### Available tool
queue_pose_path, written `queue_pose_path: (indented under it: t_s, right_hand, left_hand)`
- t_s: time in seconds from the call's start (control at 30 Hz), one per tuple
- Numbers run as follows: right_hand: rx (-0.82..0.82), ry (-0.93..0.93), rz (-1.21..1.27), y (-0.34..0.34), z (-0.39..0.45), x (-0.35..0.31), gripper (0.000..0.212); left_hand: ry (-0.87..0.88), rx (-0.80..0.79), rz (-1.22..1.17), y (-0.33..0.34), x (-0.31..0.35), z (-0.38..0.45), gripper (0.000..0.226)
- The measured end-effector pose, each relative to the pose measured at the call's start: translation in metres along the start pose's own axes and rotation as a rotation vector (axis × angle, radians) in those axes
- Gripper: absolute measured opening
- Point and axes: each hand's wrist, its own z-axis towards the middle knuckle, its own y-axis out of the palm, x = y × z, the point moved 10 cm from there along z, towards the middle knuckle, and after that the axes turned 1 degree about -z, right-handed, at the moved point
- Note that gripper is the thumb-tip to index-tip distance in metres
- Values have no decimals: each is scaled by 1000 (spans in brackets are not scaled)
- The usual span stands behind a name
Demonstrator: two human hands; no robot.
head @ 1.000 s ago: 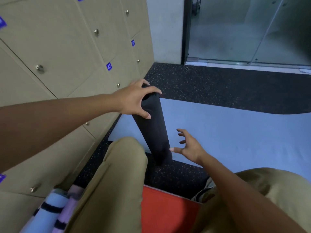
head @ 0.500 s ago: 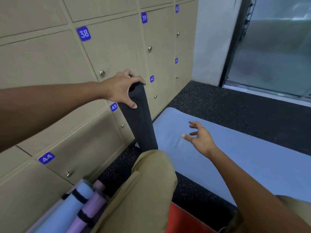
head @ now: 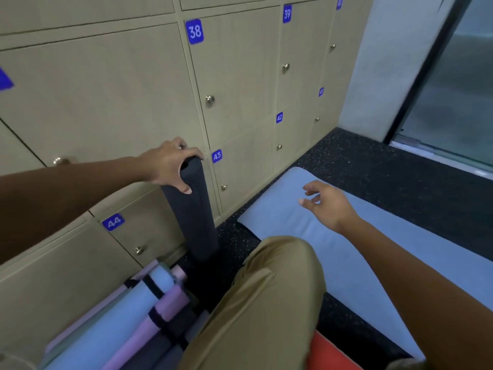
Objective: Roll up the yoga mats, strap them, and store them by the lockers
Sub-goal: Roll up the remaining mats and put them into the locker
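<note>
Strapped rolled mats [head: 128,313] are seen at lower left against the lockers [head: 120,102]. At centre, an upright black rolled mat [head: 196,217] is gripped at its top by the left hand [head: 170,166]. The right hand [head: 329,202] is held open, fingers spread, above the flat blue mat [head: 373,249].

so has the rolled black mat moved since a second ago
Yes. The black mat, gripped at its top by the left hand, shifted left along the lockers, from label 42 to beside label 43.
</note>
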Motion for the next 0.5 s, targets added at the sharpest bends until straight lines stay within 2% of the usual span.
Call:
queue_pose_path:
  t_s: [0.2,0.5]
  right_hand:
    - [-33,48,-20,19,-2,10,41]
    - [-58,79,-79,30,-4,11,39]
  left_hand:
    - [-42,-68,-33,50,-36,-23,92]
    - [-123,-54,-93,55,-63,-25,98]
